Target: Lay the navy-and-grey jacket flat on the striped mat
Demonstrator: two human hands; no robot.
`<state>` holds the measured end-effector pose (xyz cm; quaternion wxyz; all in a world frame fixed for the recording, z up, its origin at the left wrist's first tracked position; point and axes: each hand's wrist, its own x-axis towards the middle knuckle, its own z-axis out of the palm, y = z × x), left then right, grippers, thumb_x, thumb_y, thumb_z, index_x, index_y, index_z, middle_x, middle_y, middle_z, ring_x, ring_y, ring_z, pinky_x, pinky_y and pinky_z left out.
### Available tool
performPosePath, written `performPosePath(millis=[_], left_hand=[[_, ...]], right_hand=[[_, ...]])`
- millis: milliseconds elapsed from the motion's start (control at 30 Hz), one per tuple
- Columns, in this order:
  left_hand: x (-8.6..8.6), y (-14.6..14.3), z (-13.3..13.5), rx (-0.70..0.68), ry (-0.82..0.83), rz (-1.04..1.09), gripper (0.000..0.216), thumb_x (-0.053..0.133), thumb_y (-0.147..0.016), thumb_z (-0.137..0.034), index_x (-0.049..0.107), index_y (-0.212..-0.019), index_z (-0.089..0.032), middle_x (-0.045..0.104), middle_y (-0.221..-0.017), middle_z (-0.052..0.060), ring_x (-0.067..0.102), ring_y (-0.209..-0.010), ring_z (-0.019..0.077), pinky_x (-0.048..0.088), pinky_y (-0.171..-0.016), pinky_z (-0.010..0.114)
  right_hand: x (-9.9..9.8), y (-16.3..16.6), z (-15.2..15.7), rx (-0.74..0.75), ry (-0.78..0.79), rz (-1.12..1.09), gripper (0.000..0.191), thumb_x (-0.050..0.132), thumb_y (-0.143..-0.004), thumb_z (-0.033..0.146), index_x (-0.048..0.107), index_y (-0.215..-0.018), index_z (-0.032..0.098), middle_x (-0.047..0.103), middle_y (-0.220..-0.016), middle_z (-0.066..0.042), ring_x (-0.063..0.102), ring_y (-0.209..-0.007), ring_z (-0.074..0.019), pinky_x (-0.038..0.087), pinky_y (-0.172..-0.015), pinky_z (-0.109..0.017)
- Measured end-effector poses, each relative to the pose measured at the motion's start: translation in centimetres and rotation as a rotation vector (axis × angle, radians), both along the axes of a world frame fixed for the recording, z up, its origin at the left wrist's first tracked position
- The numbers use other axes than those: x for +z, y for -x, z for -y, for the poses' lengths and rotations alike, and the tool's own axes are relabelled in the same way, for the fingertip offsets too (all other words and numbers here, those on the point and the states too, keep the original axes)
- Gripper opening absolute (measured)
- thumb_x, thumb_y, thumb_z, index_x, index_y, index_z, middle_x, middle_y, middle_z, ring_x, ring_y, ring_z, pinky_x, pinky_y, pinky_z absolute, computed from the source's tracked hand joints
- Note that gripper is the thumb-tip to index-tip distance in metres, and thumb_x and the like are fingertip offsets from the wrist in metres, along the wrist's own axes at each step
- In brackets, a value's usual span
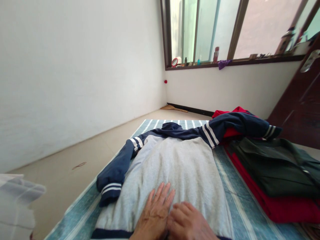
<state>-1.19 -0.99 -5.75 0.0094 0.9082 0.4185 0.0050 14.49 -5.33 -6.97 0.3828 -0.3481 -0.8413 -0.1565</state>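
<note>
sweatshirt (180,166) under both hands (flat)

head view: a grey sweatshirt (175,166) with navy sleeves lies spread flat on a blue-and-white striped mat (240,206) on the floor. the left hand (156,213) rests palm down, fingers extended, on the lower part of the grey fabric; the right hand (188,221) lies just beside it, touching it, fingers curled on the cloth. one sleeve is draped over a stack at right: a dark green garment (272,166) on folded red cloth (282,206). a window sill (235,61) carrying small bottles runs along the far wall.
</note>
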Motion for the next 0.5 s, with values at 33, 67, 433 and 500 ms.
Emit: performPosePath(millis=[33, 67, 433, 500], left_hand=[[-0.1, 0.1, -0.1, 0.000, 0.002, 0.012, 0.056, 0.042, -0.090, -0.020, 0.032, -0.144, -0.031, 0.027, -0.152, 0.003, 0.023, -0.140, 0.0252, 0.028, -0.111, 0.051], [-0.2, 0.1, -0.2, -0.001, 0.005, 0.028, 0.055, 0.043, -0.090, -0.024, 0.033, -0.143, -0.031, 0.028, -0.152, 0.003, 0.024, -0.140, 0.0262, 0.028, -0.111, 0.053], [0.6, 0.5, -1.1, 0.001, 0.058, -0.019, 0.058, 0.057, -0.084, -0.033, 0.038, -0.139, -0.038, 0.036, -0.146, 0.005, 0.033, -0.134, 0.0340, 0.036, -0.104, 0.057], [0.1, 0.8, -1.5, -0.023, 0.061, -0.036, 0.054, 0.052, -0.088, -0.034, 0.037, -0.139, -0.040, 0.038, -0.145, 0.004, 0.036, -0.132, 0.0333, 0.039, -0.102, 0.056]], right_hand=[[1.8, -1.0, -0.8, -0.042, 0.112, 0.020, 0.009, 0.051, -0.086, 0.027, 0.056, -0.080, 0.022, 0.063, -0.077, -0.003, 0.060, -0.077, -0.0176, 0.047, -0.066, -0.028], [3.4, -1.9, -1.7, -0.092, 0.239, 0.039, 0.006, 0.053, -0.085, 0.025, 0.056, -0.082, 0.021, 0.063, -0.081, -0.003, 0.059, -0.079, -0.0178, 0.046, -0.069, -0.029], [2.3, -7.7, -10.2, -0.541, 0.714, 0.035, 0.043, 0.057, -0.086, 0.037, 0.055, -0.122, 0.014, 0.048, -0.137, -0.017, 0.039, -0.129, -0.0327, 0.033, -0.103, -0.045], [0.9, -8.0, -10.1, -0.545, 0.727, 0.037, 0.047, 0.052, -0.088, 0.040, 0.052, -0.128, 0.014, 0.044, -0.140, -0.017, 0.037, -0.131, -0.0329, 0.030, -0.105, -0.047]])
